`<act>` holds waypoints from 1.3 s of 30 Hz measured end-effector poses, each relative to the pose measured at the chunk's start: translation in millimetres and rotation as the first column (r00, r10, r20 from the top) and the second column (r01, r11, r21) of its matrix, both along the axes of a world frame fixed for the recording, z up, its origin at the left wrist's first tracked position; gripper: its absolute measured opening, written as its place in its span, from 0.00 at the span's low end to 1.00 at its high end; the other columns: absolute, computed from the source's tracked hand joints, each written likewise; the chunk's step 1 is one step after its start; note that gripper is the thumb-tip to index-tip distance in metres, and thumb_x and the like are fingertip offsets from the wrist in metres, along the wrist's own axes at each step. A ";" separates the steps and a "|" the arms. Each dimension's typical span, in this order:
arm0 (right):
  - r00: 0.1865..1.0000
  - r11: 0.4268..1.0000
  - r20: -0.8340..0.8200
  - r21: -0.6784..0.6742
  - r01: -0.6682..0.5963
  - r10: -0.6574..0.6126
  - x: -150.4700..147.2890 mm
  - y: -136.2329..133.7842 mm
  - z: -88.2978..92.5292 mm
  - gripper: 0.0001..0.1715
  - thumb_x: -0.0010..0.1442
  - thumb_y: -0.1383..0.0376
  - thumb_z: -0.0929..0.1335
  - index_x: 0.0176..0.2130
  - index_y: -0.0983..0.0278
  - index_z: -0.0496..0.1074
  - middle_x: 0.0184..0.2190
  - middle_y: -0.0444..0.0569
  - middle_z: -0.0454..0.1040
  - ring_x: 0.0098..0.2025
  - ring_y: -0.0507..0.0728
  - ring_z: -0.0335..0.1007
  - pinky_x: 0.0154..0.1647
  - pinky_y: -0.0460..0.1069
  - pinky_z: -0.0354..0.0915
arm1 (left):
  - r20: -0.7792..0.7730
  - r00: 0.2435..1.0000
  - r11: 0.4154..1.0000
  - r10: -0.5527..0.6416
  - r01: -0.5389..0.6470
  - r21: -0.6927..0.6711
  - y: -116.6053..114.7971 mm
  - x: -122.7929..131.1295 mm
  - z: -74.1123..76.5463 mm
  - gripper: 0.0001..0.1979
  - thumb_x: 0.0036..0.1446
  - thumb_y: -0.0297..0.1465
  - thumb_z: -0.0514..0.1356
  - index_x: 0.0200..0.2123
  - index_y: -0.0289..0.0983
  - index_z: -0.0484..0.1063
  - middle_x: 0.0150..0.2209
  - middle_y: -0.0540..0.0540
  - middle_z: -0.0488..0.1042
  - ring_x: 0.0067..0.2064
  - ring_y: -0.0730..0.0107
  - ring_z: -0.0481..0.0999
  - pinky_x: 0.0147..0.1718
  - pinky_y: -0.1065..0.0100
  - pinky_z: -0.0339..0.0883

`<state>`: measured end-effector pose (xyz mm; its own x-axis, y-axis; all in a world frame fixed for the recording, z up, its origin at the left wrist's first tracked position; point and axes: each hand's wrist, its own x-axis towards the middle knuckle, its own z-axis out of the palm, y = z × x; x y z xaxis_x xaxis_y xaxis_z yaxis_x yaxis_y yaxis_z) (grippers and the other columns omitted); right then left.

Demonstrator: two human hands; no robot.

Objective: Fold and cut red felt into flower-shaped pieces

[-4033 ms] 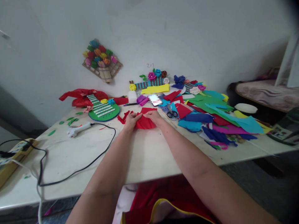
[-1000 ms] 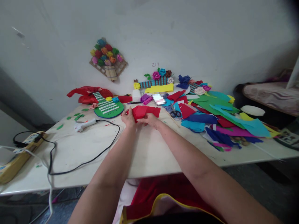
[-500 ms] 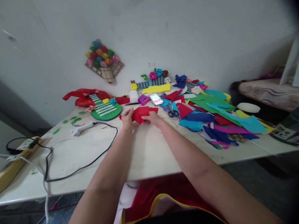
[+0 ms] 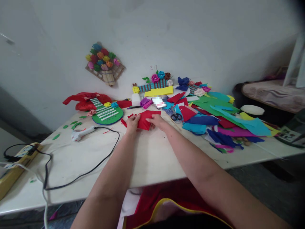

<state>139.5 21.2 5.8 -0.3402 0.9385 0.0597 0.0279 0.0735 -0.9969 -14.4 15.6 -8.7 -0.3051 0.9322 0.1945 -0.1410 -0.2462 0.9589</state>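
Note:
A folded piece of red paper lies on the white table, far from me near its middle. My left hand presses on the paper's left side with its fingers bent over the edge. My right hand pinches the paper's right side. Both hands are closed on the same red piece. Small red scraps lie just left of my left hand.
A white glue gun with a black cord lies to the left. A green paper guitar sits behind it. Scissors and a heap of coloured paper sheets fill the right. A power strip sits at the far left edge.
The red paper, a flat fan shape four seconds ago, was lifted and folded into a smaller piece. It is now pressed down onto the table under both hands.

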 end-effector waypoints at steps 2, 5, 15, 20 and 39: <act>0.999 0.999 -0.019 0.009 0.045 -0.045 -1.2 3.1 -2.6 0.10 0.50 0.64 0.70 0.25 0.67 0.65 0.14 0.41 0.68 0.14 0.48 0.61 0.13 0.43 0.58 | 0.025 1.000 1.000 -0.001 0.001 0.011 -1.5 1.6 0.8 0.17 0.36 0.42 0.67 0.21 0.34 0.70 0.20 0.51 0.71 0.22 0.76 0.67 0.23 0.73 0.60; 0.998 0.998 -0.024 0.010 0.055 -0.055 0.5 5.8 -4.7 0.12 0.49 0.64 0.70 0.23 0.66 0.64 0.12 0.41 0.66 0.14 0.49 0.61 0.13 0.43 0.57 | 0.060 0.998 1.000 -0.011 0.010 0.008 -4.2 1.7 2.6 0.15 0.36 0.40 0.67 0.20 0.34 0.70 0.20 0.49 0.71 0.23 0.74 0.68 0.25 0.72 0.61; 0.994 0.991 -0.053 0.091 0.100 -0.095 2.8 12.1 -7.2 0.13 0.51 0.61 0.68 0.21 0.65 0.63 0.11 0.39 0.63 0.14 0.48 0.59 0.15 0.44 0.57 | 0.032 0.999 1.000 0.008 -0.008 -0.007 -2.4 -0.1 2.2 0.12 0.36 0.36 0.65 0.19 0.34 0.70 0.20 0.49 0.71 0.23 0.72 0.69 0.25 0.70 0.61; 0.996 0.991 -0.038 0.096 0.090 -0.087 4.3 10.5 -5.1 0.15 0.49 0.61 0.69 0.20 0.65 0.61 0.11 0.39 0.62 0.14 0.48 0.58 0.15 0.44 0.56 | 0.022 1.000 1.000 -0.008 0.008 0.000 0.2 -2.0 0.1 0.11 0.35 0.36 0.65 0.21 0.34 0.71 0.21 0.49 0.72 0.24 0.71 0.70 0.26 0.70 0.62; 0.988 0.984 -0.131 0.146 0.100 -0.081 5.2 9.3 -4.4 0.10 0.49 0.63 0.67 0.22 0.66 0.67 0.16 0.40 0.65 0.19 0.48 0.59 0.19 0.43 0.55 | 0.015 0.999 0.999 -0.045 0.044 0.017 6.0 -5.2 -6.1 0.10 0.36 0.34 0.65 0.22 0.34 0.72 0.21 0.49 0.72 0.23 0.73 0.69 0.25 0.71 0.61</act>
